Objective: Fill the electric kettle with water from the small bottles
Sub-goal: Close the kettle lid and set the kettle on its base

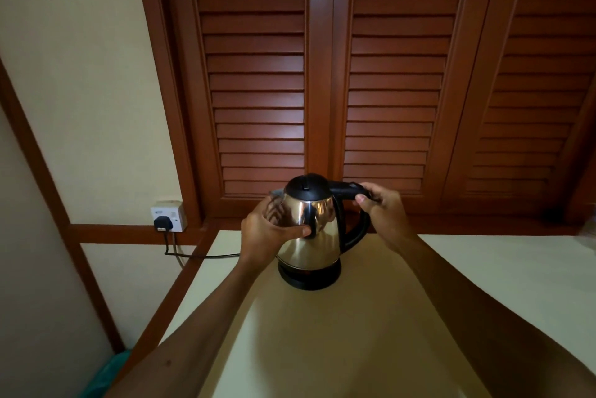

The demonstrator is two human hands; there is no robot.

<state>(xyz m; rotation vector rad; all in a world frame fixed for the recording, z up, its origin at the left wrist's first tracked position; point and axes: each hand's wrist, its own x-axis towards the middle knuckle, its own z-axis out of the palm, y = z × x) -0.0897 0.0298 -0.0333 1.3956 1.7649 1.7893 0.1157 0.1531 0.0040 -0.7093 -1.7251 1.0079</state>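
A stainless steel electric kettle (314, 236) with a black lid, black handle and black base stands upright on the pale table (354, 333), its lid closed. My left hand (267, 230) wraps the kettle's left side, thumb pressed on the steel body. My right hand (383, 207) grips the top of the black handle (346, 188) on the right. No small bottle is clearly in view; something clear and blurred shows at the far right edge (588, 233).
A wall socket (169, 215) with a black plug sits low on the left wall, and its cord (200, 256) runs toward the kettle's base. Brown louvered shutters (322, 75) fill the wall behind the table. A teal object (103, 375) lies at the lower left.
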